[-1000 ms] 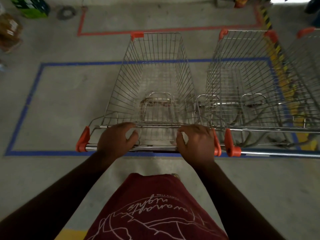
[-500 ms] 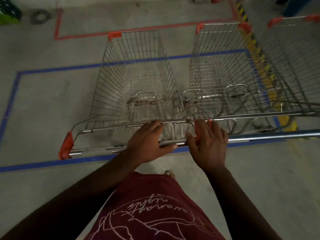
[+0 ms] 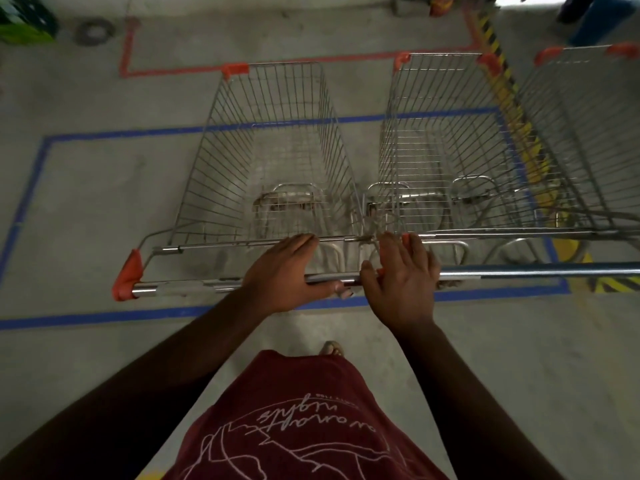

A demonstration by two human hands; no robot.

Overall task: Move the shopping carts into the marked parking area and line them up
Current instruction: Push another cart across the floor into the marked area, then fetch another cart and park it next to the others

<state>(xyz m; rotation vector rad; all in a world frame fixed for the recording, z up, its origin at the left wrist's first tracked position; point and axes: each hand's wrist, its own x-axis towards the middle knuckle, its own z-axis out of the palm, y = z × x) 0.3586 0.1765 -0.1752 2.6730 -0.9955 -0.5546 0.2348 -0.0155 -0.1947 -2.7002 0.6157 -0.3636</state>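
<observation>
A wire shopping cart (image 3: 270, 150) with orange corner caps stands in front of me inside the blue tape rectangle (image 3: 104, 318). A second cart (image 3: 443, 140) stands close beside it on the right, their handles meeting end to end. A third cart (image 3: 588, 116) stands further right, over the blue line. My left hand (image 3: 280, 278) lies on the right part of the first cart's handle (image 3: 187, 287), fingers stretched forward, thumb under the bar. My right hand (image 3: 403, 285) rests flat, fingers spread, over the orange end caps where the two handles meet.
A red tape outline (image 3: 128, 53) lies beyond the blue rectangle. A yellow-and-black floor stripe (image 3: 491, 36) runs along the right side under the third cart. A green crate (image 3: 24, 22) sits at the top left. Someone's legs (image 3: 595, 19) show at the top right.
Both hands have let go of their full grip and slid right along the handle, the right hand onto the end caps. The cart now sits tight against the second cart.
</observation>
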